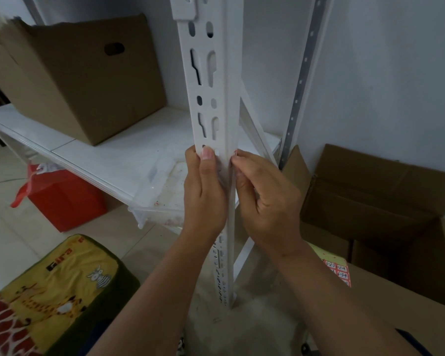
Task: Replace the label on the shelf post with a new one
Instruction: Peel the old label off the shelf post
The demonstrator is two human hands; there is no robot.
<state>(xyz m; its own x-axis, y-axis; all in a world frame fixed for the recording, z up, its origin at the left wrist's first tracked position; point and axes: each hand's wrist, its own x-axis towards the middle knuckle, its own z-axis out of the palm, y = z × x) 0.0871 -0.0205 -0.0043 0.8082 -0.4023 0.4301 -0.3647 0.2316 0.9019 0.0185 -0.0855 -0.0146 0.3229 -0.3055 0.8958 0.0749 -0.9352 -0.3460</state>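
Observation:
A white slotted shelf post (211, 80) runs down the middle of the head view. My left hand (203, 191) grips the post from the left, thumb pressed flat on its front face. My right hand (265, 196) is at the post's right edge, fingertips pinching a small red-and-white label (234, 153) at the corner; most of the label is hidden behind my fingers. A sheet of red-bordered labels (338, 272) with handwritten numbers lies on a cardboard box at the lower right.
A closed cardboard box (82, 80) stands on the white shelf (108, 155). An open cardboard box (375, 191) sits right of the post. A clear plastic bin (165, 186) and a red bag (59, 199) sit under the shelf. A yellow cartoon-print cushion (52, 299) lies at lower left.

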